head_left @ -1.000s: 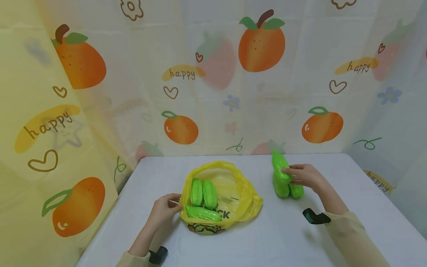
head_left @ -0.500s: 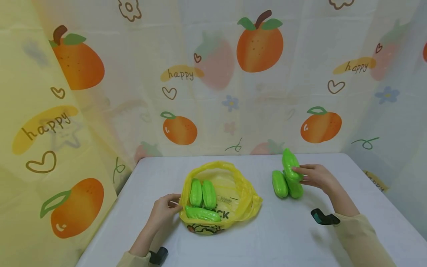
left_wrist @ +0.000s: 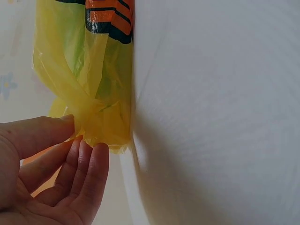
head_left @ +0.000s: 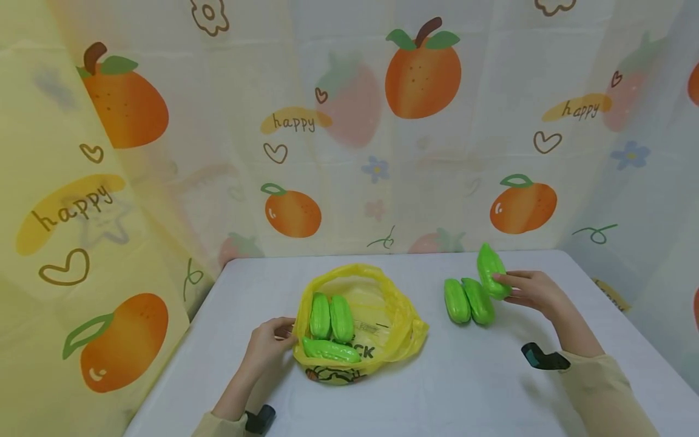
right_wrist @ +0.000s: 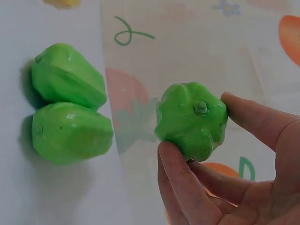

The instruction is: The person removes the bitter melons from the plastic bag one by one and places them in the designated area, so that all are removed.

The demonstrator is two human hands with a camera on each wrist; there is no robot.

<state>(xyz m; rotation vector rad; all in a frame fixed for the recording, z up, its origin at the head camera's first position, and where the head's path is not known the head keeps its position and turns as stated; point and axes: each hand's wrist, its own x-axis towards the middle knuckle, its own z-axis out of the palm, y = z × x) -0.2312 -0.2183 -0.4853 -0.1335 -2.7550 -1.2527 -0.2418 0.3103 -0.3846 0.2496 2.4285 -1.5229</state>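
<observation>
In the head view, holds a green gourd (head_left: 491,272), tilted, between thumb and fingers of the right hand (head_left: 537,294), at the far right of the table (head_left: 431,394). Has two loose gourds (head_left: 457,301) just left of it on the table, side by side. Grips the left side of a yellow bag (head_left: 403,306) with the left hand (head_left: 270,340). Has three more inside the open bag: an upright pair of gourds (head_left: 342,318) towards its left, and a crosswise gourd (head_left: 331,351) along its near side. Faces a backdrop (head_left: 464,152) of printed oranges beyond the table. Wears beige sleeves (head_left: 606,388).

In the left wrist view, holds bunched yellow plastic between thumb and bent fingers. Shows green through the bag, and an orange and dark print (left_wrist: 110,18) on its outside.

In the right wrist view, grips the gourd with thumb on one side and fingers on the other, clear of the table, stem (right_wrist: 201,108) towards the camera. Shows the loose gourds touching each other, apart from the held one.
</observation>
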